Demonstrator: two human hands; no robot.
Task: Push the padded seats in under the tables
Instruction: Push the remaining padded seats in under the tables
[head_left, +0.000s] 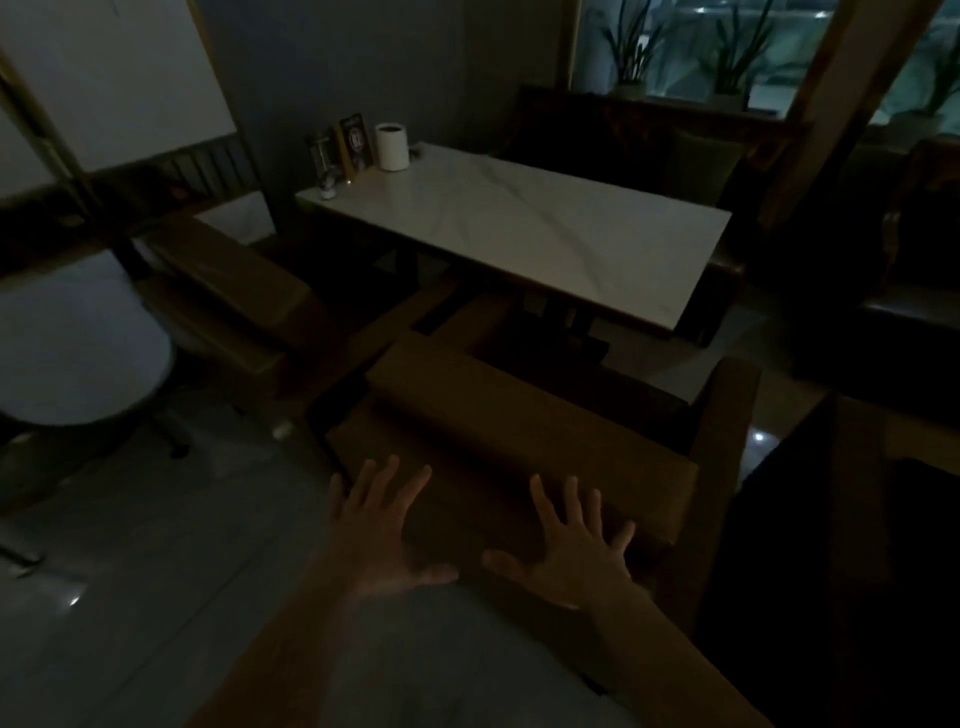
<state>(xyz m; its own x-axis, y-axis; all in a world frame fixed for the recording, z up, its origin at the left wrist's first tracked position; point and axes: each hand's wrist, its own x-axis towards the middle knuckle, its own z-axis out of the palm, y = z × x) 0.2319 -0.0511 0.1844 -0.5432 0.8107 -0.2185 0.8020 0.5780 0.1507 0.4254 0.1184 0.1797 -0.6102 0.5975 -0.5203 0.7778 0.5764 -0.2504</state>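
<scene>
A brown padded seat (519, 415) with a low backrest stands in front of me, its far end reaching toward a white marble-topped table (519, 228). My left hand (379, 530) and my right hand (571, 545) are both spread flat, fingers apart, against the back of this seat near its lower edge; neither holds anything. A second brown padded seat (228, 291) stands to the left, beside the table's left end. The room is dim and details are hard to make out.
A white roll holder (392, 146), a menu card (356, 141) and small items sit at the table's far left corner. A dark bench (613, 140) lines the far side. A round white table (72, 343) is at left. Potted plants (727, 57) stand by the window.
</scene>
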